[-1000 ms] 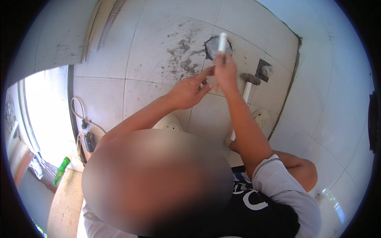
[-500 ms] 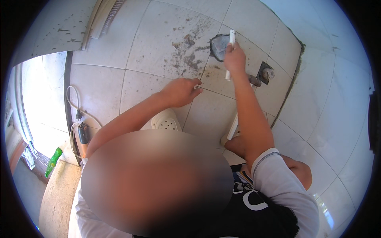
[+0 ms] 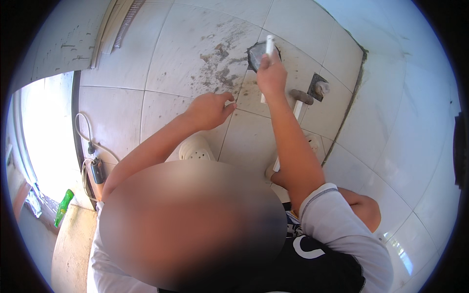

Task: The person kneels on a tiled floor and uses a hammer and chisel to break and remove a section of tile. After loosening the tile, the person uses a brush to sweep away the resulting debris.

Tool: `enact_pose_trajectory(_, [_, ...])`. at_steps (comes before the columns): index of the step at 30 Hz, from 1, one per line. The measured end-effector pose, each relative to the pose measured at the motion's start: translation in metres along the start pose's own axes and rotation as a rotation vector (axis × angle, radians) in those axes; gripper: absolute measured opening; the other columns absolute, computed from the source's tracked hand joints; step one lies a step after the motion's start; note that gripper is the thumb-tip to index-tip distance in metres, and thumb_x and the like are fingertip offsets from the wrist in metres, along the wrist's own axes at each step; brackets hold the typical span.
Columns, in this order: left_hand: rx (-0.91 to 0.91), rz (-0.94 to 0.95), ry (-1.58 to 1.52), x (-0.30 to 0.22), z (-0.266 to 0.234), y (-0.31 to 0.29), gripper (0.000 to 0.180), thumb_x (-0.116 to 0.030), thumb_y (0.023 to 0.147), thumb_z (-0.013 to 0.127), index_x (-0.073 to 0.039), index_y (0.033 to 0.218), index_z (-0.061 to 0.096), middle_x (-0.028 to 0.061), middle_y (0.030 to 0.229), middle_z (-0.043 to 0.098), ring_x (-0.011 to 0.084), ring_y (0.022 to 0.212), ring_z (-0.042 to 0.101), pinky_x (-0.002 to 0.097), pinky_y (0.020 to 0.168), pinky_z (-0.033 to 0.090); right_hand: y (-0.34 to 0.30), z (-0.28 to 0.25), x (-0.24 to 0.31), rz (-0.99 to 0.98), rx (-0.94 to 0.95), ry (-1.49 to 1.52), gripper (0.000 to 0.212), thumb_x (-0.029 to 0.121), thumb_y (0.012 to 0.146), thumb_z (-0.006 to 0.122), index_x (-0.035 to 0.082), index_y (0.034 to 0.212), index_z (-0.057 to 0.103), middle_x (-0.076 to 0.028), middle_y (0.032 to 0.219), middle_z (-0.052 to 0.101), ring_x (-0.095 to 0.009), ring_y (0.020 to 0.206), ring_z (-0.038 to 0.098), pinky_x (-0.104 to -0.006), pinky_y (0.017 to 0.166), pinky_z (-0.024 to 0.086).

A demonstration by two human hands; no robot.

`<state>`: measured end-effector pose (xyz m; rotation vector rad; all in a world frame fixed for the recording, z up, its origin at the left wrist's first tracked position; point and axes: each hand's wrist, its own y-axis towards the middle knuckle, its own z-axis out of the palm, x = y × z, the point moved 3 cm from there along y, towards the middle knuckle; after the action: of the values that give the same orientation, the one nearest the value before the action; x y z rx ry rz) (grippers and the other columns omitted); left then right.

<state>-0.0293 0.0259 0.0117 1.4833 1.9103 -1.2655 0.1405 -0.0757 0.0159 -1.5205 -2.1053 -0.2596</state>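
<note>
A: State the condition of the right hand.
B: The right hand is closed around a white bar. One end projects beyond the fist; the other shows below it.
A: Location of the bar?
B: Above the tiled floor, toward its far right corner. In view, the bar overlaps an irregular hole; contact cannot be determined.
A: Left hand?
B: The left hand is partly open, thumb and forefinger apart, with nothing visible in its grasp. Dark debris lies just beyond it.
A: Adjacent items?
B: A dark-headed hammer with a white handle lies beside the right forearm. A square opening sits between hammer and right floor edge. A cylindrical device stands near the left floor edge.
</note>
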Motion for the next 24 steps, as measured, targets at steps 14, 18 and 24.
enact_pose_trajectory(14, [-0.070, -0.081, -0.309, 0.001, -0.006, 0.010, 0.036, -0.037, 0.099, 0.049, -0.004, 0.105, 0.062, 0.0098, 0.070, 0.066, 0.0219, 0.063, 0.064, 0.0360, 0.064, 0.050, -0.003, 0.013, -0.005, -0.061, 0.004, 0.003, 0.037, 0.024, 0.097, 0.048, 0.003, 0.128, 0.053, -0.026, 0.088, 0.066, -0.044, 0.084, 0.065, -0.0489, 0.073, 0.051])
enact_pose_trajectory(18, [-0.040, -0.099, -0.412, 0.001, 0.001, 0.021, 0.038, -0.038, 0.100, 0.048, -0.003, 0.105, 0.061, 0.0097, 0.072, 0.066, 0.0186, 0.064, 0.064, 0.0336, 0.065, 0.050, -0.006, 0.014, -0.007, -0.027, 0.018, 0.028, 0.038, 0.026, 0.097, 0.047, 0.007, 0.129, 0.054, -0.026, 0.098, 0.066, -0.044, 0.093, 0.063, -0.0469, 0.080, 0.050])
enact_pose_trajectory(24, [0.045, -0.129, -0.603, 0.002, 0.016, 0.034, 0.042, -0.039, 0.102, 0.043, -0.001, 0.109, 0.059, 0.0093, 0.084, 0.066, 0.0177, 0.074, 0.064, 0.0329, 0.071, 0.052, -0.008, 0.018, -0.007, 0.011, 0.023, 0.005, 0.039, 0.028, 0.096, 0.048, 0.009, 0.130, 0.055, -0.025, 0.100, 0.066, -0.044, 0.094, 0.063, -0.0460, 0.080, 0.051])
